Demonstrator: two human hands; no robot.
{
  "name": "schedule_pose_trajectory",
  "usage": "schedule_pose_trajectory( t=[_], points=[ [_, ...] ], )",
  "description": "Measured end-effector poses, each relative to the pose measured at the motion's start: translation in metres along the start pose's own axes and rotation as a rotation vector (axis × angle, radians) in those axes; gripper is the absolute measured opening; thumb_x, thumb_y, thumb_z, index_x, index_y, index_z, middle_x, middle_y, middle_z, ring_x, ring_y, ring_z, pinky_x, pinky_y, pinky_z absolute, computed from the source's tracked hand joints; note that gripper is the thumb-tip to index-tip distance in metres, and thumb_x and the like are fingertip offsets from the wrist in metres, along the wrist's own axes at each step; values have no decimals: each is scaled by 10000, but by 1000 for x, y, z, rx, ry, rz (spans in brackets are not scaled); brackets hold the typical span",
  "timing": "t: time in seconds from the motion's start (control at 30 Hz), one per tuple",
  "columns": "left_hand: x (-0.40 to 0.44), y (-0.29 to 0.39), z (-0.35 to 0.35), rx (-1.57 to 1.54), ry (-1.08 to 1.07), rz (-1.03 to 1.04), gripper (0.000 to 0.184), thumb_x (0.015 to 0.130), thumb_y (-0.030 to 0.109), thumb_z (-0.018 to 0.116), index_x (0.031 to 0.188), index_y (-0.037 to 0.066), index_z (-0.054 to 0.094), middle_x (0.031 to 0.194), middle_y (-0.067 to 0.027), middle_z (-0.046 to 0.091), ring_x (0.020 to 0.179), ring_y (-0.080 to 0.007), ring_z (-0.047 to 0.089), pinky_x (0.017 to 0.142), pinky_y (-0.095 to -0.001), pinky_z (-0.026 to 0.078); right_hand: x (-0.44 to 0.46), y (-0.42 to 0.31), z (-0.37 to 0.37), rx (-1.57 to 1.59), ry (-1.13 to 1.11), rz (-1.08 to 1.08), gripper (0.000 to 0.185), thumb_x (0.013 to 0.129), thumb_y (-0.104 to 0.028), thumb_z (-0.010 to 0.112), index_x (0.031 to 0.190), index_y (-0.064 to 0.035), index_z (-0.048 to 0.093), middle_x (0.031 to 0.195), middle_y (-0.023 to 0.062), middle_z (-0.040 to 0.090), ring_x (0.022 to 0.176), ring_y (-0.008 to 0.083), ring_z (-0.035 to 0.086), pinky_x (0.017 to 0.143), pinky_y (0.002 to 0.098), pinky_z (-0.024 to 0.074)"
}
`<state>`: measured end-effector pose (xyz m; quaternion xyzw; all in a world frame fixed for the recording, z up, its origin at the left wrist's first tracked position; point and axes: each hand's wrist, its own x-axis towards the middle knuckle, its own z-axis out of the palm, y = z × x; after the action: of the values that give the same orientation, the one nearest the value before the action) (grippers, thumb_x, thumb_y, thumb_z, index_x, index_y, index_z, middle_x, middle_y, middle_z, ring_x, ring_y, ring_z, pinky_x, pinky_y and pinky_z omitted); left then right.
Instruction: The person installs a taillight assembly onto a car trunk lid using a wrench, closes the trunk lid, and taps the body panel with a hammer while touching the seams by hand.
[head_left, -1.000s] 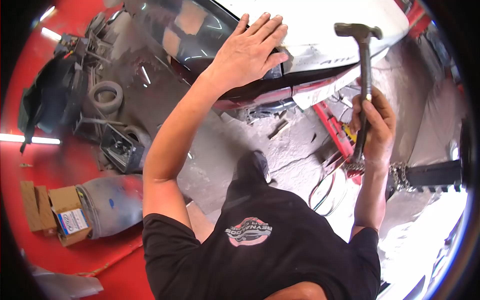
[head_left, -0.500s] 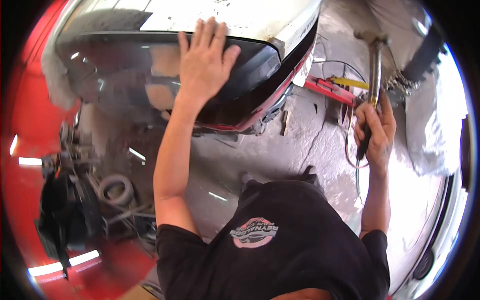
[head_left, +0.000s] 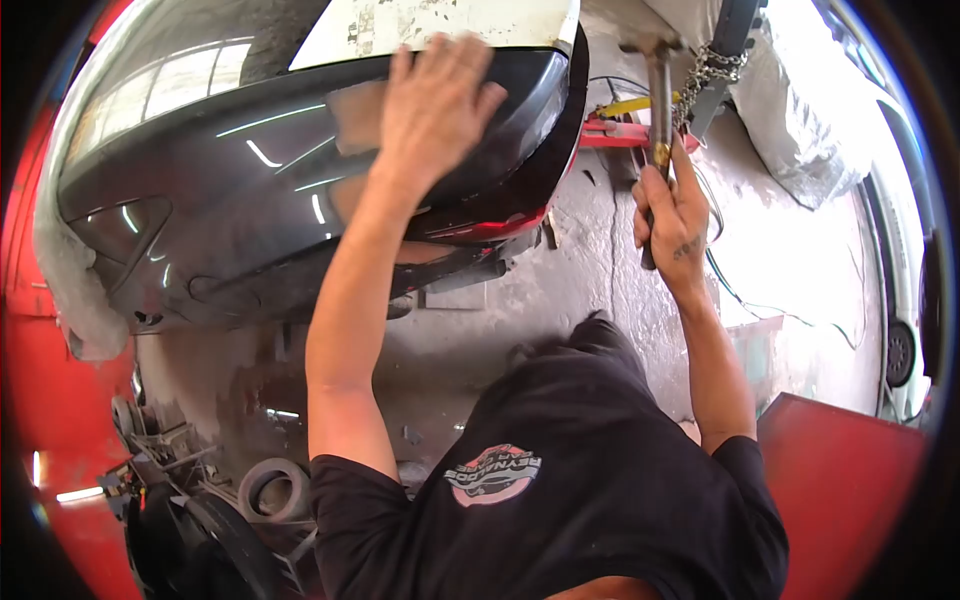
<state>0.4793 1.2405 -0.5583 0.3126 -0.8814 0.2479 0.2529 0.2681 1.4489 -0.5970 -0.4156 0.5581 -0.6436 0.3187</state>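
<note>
Head view is showing a two-handed step: the left hand is spanning the upper edge of a dark car-body panel, while the right hand is holding a hammer clear of the surface. By judgement, the left palm is feeling or steadying the panel, and the hammer is waiting. The left fingers are extending, slightly spread, toward the adjoining white panel; their tips are blurring, so firm contact cannot be confirmed. The right fingers are wrapping around the lower handle, with the butt protruding below the fist.

Any hammer stroke from this position is calling, as a judgement, for the left fingers to be clear of the striking path and for the right grip to be firm.

The hammer is pointing head-away from the person, beside the car's rear corner and in front of a red metal frame. Its shaft is gleaming, with a yellowish band above the fist; its head is blurring, so the face shape cannot be told.

The panel is lying ahead and to the left, reflecting light streaks. Two tan patches are interrupting its dark finish near the left hand and forearm.
</note>
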Motion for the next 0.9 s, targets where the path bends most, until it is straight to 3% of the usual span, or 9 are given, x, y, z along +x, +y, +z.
schedule_pose_trajectory(
  t=[0.13, 0.23, 0.47, 0.57, 0.7, 0.77, 0.83, 0.87, 0.9],
  points=[
    [-5, -51, 3, 66, 119, -122, 433, 1044, 414, 538, 1379, 163, 647, 1468, -59, 601, 1390, -323, 514, 1170, -575, 330, 19, -2, 23, -400, -41, -137, 541, 1051, -188, 565, 1563, -81, 425, 744, 90, 559, 671, 151, 550, 661, 298, 457],
    [-11, -51, 6, 103, 181, -135, 372, 1037, 380, 563, 1331, 189, 687, 1432, -36, 630, 1364, -313, 540, 1161, -578, 339, 32, -13, 42, -493, -56, -314, 529, 1053, -205, 568, 1561, -121, 446, 738, 123, 581, 664, 185, 552, 698, 328, 485],
    [-9, -53, 12, 76, 252, -122, 318, 1009, 340, 609, 1255, 184, 737, 1377, -39, 667, 1316, -302, 580, 1144, -572, 354, 61, 6, 51, -577, -133, -429, 523, 1076, -219, 520, 1579, -128, 408, 911, 250, 686, 778, 323, 659, 810, 391, 512],
    [-5, -53, 10, 79, 253, -130, 309, 1007, 335, 613, 1249, 192, 742, 1370, -36, 672, 1316, -301, 582, 1144, -572, 354, 64, -11, 46, -557, -110, -425, 511, 1082, -225, 515, 1573, -125, 418, 949, 271, 699, 809, 338, 674, 830, 398, 514],
    [-6, -53, 9, 79, 242, -136, 307, 1017, 339, 603, 1263, 216, 739, 1374, -20, 676, 1326, -296, 582, 1158, -566, 345, 48, -47, 46, -554, 9, -345, 534, 1085, -241, 519, 1599, -184, 387, 847, 220, 715, 725, 318, 676, 766, 367, 530],
    [-6, -51, 9, 76, 237, -138, 309, 1017, 340, 603, 1264, 214, 739, 1376, -22, 674, 1328, -297, 581, 1161, -566, 342, 52, -37, 49, -456, 52, -484, 540, 1084, -242, 525, 1602, -193, 384, 758, 204, 677, 672, 296, 657, 720, 365, 525],
    [-6, -51, 10, 77, 236, -140, 311, 1017, 340, 604, 1266, 212, 738, 1378, -24, 673, 1330, -298, 580, 1163, -566, 339, 58, -20, 46, -671, -118, -339, 540, 1083, -237, 522, 1601, -173, 383, 730, 206, 648, 670, 284, 648, 717, 370, 520],
    [-6, -52, 11, 74, 240, -138, 312, 1018, 340, 601, 1267, 208, 737, 1380, -26, 672, 1333, -298, 577, 1164, -566, 339, 69, 2, 48, -662, -126, -499, 525, 1082, -236, 519, 1589, -157, 405, 719, 199, 642, 671, 279, 645, 718, 374, 520],
    [-7, -52, 11, 69, 243, -131, 314, 1020, 339, 599, 1268, 205, 736, 1381, -28, 671, 1337, -299, 574, 1164, -567, 339, 66, -2, 47, -661, -120, -496, 525, 1082, -236, 519, 1589, -157, 405, 719, 199, 642, 671, 279, 645, 718, 374, 520]
  ],
)
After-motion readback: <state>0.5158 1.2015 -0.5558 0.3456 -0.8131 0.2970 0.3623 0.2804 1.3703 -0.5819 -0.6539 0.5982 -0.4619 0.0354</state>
